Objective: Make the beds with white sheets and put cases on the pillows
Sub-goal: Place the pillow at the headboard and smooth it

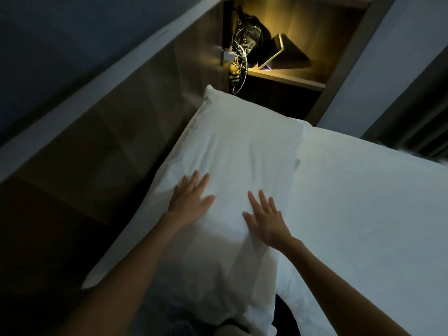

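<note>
Two flat palms rest on the cased pillow (pixel 232 180) in the head view: left hand (pixel 191 198) and right hand (pixel 265 215), fingers spread, pinching nothing. It lies at the head of the bed against the wooden headboard (pixel 116 132), beside the white sheet (pixel 363 214). Pushing too hard risks sliding it off the near edge or rucking its loose case.

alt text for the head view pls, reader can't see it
Both hands, left hand and right hand, lie flat with fingers spread on a white cased pillow at the head of a white-sheeted bed. Behind it, a lit wooden shelf niche holds a dark bag.
</note>
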{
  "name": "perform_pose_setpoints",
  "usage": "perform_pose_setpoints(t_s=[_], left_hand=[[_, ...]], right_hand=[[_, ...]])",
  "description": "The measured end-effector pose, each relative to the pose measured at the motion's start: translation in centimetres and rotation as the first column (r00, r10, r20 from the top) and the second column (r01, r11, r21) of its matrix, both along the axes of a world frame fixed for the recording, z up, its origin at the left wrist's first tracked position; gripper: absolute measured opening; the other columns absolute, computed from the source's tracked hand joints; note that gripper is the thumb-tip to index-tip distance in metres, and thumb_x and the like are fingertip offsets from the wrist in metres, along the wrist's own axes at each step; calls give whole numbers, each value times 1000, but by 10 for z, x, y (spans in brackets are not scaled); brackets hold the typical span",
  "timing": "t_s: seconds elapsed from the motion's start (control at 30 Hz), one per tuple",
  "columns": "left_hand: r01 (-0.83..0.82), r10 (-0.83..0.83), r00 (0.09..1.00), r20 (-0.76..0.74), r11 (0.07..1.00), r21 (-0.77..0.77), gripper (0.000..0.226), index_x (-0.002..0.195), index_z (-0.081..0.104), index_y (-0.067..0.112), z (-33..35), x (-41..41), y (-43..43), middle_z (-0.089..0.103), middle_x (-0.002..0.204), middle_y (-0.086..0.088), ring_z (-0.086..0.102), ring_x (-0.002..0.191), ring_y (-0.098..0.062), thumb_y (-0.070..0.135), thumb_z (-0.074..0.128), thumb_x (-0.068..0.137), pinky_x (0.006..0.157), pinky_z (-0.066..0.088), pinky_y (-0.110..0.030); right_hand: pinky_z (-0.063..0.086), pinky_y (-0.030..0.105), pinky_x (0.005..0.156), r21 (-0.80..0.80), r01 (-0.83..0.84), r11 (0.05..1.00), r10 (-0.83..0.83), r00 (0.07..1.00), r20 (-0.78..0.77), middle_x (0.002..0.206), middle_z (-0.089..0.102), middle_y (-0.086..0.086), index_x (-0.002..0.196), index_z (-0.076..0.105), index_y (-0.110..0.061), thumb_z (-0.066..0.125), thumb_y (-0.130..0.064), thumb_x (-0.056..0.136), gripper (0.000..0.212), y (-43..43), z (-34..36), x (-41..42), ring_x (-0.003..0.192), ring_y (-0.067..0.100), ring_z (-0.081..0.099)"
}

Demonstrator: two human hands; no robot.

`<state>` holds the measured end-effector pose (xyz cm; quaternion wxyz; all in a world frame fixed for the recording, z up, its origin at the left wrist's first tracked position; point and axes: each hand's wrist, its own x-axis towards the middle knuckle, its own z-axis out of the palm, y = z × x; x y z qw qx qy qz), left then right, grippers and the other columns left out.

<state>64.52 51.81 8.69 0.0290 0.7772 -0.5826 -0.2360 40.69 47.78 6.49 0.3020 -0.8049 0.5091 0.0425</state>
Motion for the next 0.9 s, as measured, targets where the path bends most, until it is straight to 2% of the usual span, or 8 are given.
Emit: perform_pose_setpoints(t_s=[0.1, 0.2, 0.33, 0.43, 0.53, 0.6, 0.73, 0.9], left_hand=[[-14, 14, 1000, -13, 999, 31, 69, 151, 1, 43, 3, -3, 40, -14, 160, 8, -7, 147, -33, 56, 39, 95, 115, 7, -57], [-32, 37, 998, -58, 995, 90, 69, 148, 1, 51, 2, -2, 73, -16, 159, 15, -10, 145, -40, 59, 41, 92, 112, 10, -65], [-9, 16, 998, -61, 992, 124, 77, 146, 3, 54, -5, 1, 110, -11, 160, 10, 0, 146, -39, 66, 36, 78, 114, 13, -60], [-19, 30, 996, -83, 992, 121, 68, 150, 14, 43, 3, -3, 129, -2, 162, 5, 10, 146, -38, 44, 46, 91, 116, 19, -52], [-31, 40, 996, -76, 993, 111, 57, 151, 24, 33, 19, -7, 144, 13, 161, 2, 23, 144, -28, 34, 43, 97, 114, 27, -44], [-16, 18, 999, -43, 998, 61, 55, 150, 28, 28, 32, -9, 153, 21, 159, 4, 25, 143, -22, 36, 43, 97, 113, 29, -44], [8, -5, 999, 43, 998, -62, 53, 150, 27, 28, 66, -19, 167, 18, 159, 0, 17, 145, -24, 38, 40, 100, 113, 27, -49], [20, -6, 998, 69, 978, -206, 53, 151, 23, 30, 109, -44, 183, 16, 160, 1, 12, 147, -26, 38, 37, 101, 116, 20, -48]], right_hand=[[8, 57, 118, 44, 9, 999, -9, 1000, -2, 160, -16, -1, 151, -7, -40, 31, -64, 93, 73, 35, 3, -5, 146, 31, -12], [8, 53, 118, 82, 33, 996, -34, 999, 12, 160, -15, 3, 151, -5, -40, 44, -63, 90, 81, 68, 9, -9, 146, 35, -11], [9, 40, 118, 53, 48, 997, -49, 999, 15, 161, -6, 8, 152, 1, -37, 55, -50, 92, 81, 119, 15, -13, 148, 31, 0], [22, 34, 115, 52, 70, 996, -70, 998, -5, 161, 13, 6, 151, 19, -36, 53, -47, 94, 68, 139, 17, -21, 145, 24, 22], [39, 31, 103, 65, 117, 991, -118, 993, 5, 146, 47, 4, 142, 44, -32, 51, -44, 95, 49, 145, 36, -28, 130, 22, 48], [44, 32, 98, -8, 139, 990, -139, 990, 27, 138, 55, 0, 138, 49, -33, 51, -44, 96, 44, 148, 57, -29, 125, 21, 52], [46, 35, 98, -231, 83, 969, -62, 994, 94, 142, 50, -7, 142, 42, -32, 49, -44, 97, 48, 160, 104, -25, 129, 17, 47], [41, 33, 98, -371, -20, 928, 65, 992, 109, 142, 50, -6, 146, 37, -30, 46, -42, 98, 50, 179, 148, -27, 130, 20, 44]])
